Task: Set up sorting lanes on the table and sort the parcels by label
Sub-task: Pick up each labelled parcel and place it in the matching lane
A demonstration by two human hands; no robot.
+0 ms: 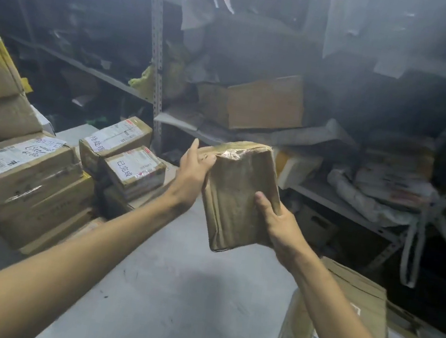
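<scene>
Stacked cartons (353, 300) near right on the table (181, 293). Taped brown parcel (238, 194) held above the table: right hand (280, 224) grips its lower edge, left hand (194, 170) its top corner. Labelled parcels (134, 168) stacked on the left. Rack (158, 50) behind holds a tipped carton (264, 102), contents not visible.

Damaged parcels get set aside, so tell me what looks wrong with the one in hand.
The brown parcel, held in the left hand and right hand, is dented and creased, with crumpled clear tape at its top end. No label shows on the visible face.
</scene>
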